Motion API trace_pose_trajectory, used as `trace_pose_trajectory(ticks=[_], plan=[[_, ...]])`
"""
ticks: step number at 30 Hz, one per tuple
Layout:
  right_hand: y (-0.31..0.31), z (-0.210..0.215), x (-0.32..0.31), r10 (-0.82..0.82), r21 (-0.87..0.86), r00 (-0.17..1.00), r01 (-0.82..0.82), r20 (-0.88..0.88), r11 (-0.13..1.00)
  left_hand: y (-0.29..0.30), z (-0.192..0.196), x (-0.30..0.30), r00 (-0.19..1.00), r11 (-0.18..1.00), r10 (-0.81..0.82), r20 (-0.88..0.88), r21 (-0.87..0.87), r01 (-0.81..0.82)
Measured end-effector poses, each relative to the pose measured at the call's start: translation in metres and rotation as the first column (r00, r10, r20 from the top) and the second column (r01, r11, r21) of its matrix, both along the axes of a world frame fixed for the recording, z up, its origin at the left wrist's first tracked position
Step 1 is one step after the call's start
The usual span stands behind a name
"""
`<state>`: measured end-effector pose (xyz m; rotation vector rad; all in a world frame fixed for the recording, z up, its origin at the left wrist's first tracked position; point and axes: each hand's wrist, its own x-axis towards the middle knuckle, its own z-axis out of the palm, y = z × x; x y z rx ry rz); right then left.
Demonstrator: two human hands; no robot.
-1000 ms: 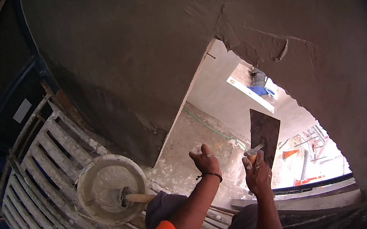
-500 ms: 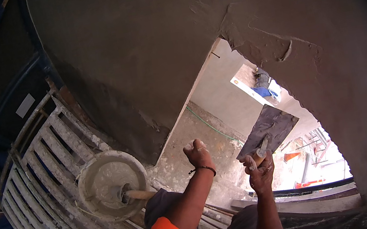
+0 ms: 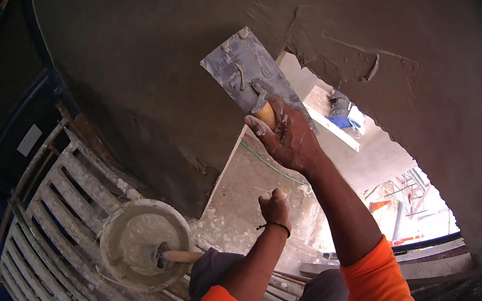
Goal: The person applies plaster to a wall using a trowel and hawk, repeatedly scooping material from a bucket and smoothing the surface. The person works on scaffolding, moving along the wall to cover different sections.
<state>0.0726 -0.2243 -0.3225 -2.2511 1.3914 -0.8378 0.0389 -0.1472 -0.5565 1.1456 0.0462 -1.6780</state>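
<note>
My right hand (image 3: 291, 139) grips the wooden handle of a rectangular plastering trowel (image 3: 236, 65). Smears and small lumps of plaster cling to the side of its blade facing me. The blade is up at the brown-grey plastered wall (image 3: 142, 52), over the edge of the opening; whether it touches the wall I cannot tell. Lower down, my left hand (image 3: 275, 207) is closed in a fist in front of the opening, with a dark band at the wrist. Nothing shows in its fingers.
A bucket of wet plaster (image 3: 117, 267), a wooden-handled tool (image 3: 182, 256) leaning in it, stands on a slatted, splattered platform (image 3: 65, 243) at left. Rough plaster edges the opening's right side. Through it show a green hose (image 3: 269, 163) and a bright area with orange cones (image 3: 380, 205).
My right hand has swung the trowel up and to the left, from the opening to the wall. My left fist has shifted slightly right and down.
</note>
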Motion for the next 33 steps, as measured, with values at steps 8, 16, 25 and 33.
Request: trace_pose_trajectory(ticks=[8, 16, 25, 33], plan=[[-0.017, 0.009, 0.014, -0.108, -0.035, 0.99, 0.106, -0.086, 0.994, 0.0, 0.006, 0.009, 1.0, 0.999, -0.008, -0.029, -0.032, 0.007], [-0.01, 0.017, 0.007, -0.058, -0.065, 0.998, 0.057, -0.018, 0.996, -0.003, 0.004, 0.003, 1.0, 0.999, 0.018, 0.001, -0.049, -0.018], [-0.018, 0.017, 0.012, -0.096, -0.067, 0.994, 0.1, 0.057, 0.993, 0.001, 0.017, 0.01, 1.0, 0.998, 0.002, 0.028, -0.058, 0.0], [-0.021, 0.014, 0.018, -0.143, -0.084, 0.989, 0.144, 0.02, 0.986, 0.001, 0.015, 0.013, 1.0, 0.997, -0.012, -0.009, -0.077, 0.011]])
